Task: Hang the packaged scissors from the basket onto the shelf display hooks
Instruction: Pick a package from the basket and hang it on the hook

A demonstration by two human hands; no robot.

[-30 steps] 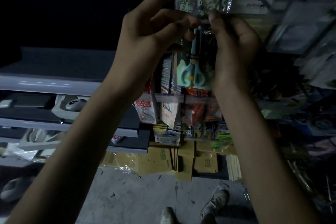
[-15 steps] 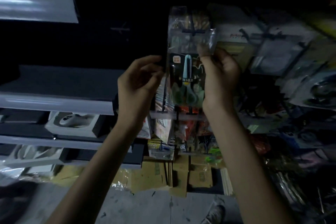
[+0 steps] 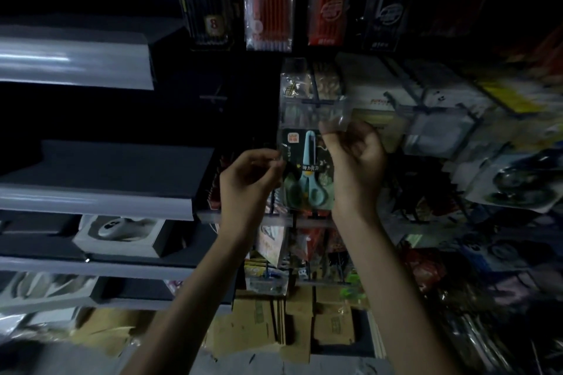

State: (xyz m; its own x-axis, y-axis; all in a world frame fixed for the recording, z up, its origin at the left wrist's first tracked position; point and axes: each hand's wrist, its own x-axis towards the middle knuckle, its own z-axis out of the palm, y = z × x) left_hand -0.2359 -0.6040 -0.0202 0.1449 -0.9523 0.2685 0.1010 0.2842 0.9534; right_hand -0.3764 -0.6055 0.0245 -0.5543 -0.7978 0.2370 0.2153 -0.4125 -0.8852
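A clear pack with light-blue-handled scissors [image 3: 307,167] hangs upright in front of the display rack, its top flap at a dark hook [image 3: 316,102]. My right hand [image 3: 355,161] pinches the pack's upper right edge with thumb and finger. My left hand [image 3: 248,179] pinches the pack's left edge at mid height. Whether the pack's hole sits on the hook is unclear in the dim light. The basket is out of view.
Packs of red and black pens [image 3: 268,0] hang above. Grey shelves [image 3: 91,201] with boxed items run along the left. More hooked packets [image 3: 438,128] crowd the right. Cardboard boxes [image 3: 289,323] stand on the floor below.
The view has tilted up and my hands have moved away from my face toward the rack. The scissors pack has gone from near my face up to the hook.
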